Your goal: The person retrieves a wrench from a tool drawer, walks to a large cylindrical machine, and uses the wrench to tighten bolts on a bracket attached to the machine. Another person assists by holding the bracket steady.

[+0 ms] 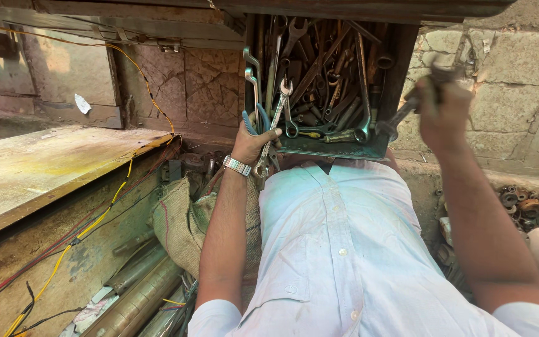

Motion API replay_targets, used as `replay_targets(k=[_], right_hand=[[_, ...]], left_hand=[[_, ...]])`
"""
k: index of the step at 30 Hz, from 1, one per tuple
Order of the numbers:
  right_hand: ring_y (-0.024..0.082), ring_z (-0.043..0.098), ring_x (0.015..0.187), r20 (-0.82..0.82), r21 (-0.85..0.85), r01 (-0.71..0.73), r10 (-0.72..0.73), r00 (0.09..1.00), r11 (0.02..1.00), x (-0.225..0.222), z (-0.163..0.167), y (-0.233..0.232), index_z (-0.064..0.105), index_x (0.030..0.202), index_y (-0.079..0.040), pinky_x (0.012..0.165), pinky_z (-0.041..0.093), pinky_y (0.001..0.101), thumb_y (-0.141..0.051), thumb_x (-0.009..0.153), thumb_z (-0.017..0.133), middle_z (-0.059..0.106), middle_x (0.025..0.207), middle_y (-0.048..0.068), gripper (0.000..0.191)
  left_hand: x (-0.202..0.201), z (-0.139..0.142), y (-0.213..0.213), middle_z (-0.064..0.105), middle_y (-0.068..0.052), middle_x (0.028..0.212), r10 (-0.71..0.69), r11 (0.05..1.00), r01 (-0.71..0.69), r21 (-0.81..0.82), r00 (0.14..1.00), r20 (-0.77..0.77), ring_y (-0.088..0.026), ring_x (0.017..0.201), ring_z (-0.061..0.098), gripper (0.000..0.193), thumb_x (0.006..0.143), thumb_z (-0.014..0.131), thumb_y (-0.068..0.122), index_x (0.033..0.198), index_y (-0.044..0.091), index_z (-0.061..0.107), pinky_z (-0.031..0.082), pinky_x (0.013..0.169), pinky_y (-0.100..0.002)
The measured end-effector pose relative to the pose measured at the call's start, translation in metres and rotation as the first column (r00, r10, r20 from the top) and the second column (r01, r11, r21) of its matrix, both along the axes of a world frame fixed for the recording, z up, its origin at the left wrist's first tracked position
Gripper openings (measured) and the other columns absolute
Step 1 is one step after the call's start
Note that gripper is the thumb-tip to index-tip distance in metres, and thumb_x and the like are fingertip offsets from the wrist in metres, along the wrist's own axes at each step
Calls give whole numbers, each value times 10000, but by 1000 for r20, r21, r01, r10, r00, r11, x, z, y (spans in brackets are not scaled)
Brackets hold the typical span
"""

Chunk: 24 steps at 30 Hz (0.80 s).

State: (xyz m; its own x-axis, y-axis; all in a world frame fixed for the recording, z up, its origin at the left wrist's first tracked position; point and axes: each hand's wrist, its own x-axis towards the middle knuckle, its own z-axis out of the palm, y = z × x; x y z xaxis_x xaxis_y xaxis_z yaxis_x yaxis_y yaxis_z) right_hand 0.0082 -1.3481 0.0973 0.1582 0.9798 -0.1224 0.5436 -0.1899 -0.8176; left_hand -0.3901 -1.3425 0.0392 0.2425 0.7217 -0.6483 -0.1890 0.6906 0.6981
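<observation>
An open metal drawer in front of me is packed with several spanners and other hand tools. My left hand, with a metal wristwatch on it, is at the drawer's front left corner. It grips a long silver combination spanner whose open end points up into the drawer. My right hand is raised beside the drawer's right wall. It is closed on a dark, blurred spanner-like tool that angles down towards the drawer's edge.
A worn wooden bench top lies to the left, with yellow and red wires trailing down its side. Below it are a burlap sack and metal cylinders. Rusty round parts sit at the right by a stone wall.
</observation>
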Motion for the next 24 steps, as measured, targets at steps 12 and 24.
replay_targets(k=[12,24], right_hand=[[306,708,753,473,-102,14,36,881,995,-24,-36,3,755,1038,-34,793,541,441,-225,1062,693,746,864,165,202],[253,722,693,319,-169,111,-52,946,979,-18,-27,-35,766,1023,-34,733,556,388,-202,1009,709,742,807,145,178]], left_hand=[[41,37,-1,779,-133,889,-162,973,161,-168,987,10,-177,656,730,510,771,833,109,1193,22,560,603,562,-330],[133,-18,31,757,-110,1069,-460,882,454,125,888,25,-159,933,735,630,792,884,225,1311,9,601,603,842,-330]])
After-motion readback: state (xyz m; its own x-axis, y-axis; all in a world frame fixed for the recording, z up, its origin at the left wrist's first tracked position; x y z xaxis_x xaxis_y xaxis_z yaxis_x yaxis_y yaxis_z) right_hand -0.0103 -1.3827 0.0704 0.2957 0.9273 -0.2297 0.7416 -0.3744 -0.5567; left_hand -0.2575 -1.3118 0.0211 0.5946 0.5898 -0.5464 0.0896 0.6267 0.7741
